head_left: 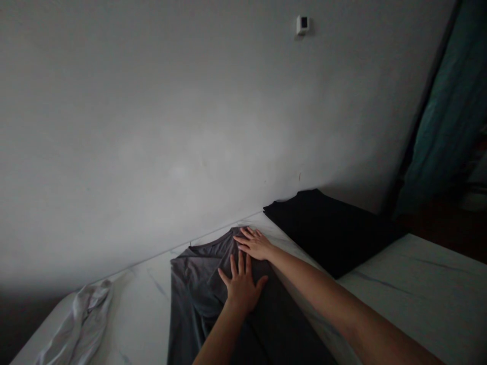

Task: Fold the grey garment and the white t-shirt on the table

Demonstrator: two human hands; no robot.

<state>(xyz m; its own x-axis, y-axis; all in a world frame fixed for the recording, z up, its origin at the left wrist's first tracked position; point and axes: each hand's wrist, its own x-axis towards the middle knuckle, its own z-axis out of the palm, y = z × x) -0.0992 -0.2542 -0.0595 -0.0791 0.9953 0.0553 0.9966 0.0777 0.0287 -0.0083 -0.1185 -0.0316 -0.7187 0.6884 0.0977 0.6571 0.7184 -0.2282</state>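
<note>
A dark grey shirt lies spread on a white, marble-patterned table, its neckline toward the wall. My left hand rests on the middle of the shirt, palm down with the fingers spread. Farther up, my right hand lies on the shirt's shoulder near the collar, fingers apart and flat. Neither hand grips the cloth. Small folds and wrinkles show around the fingers and down the shirt's left part. The shirt's lower end runs out of view at the bottom.
A black garment, laid flat, is on the table to the right, near the wall. At the left lies a crumpled whitish cloth. A grey wall borders the table's far edge. A teal curtain hangs at the right.
</note>
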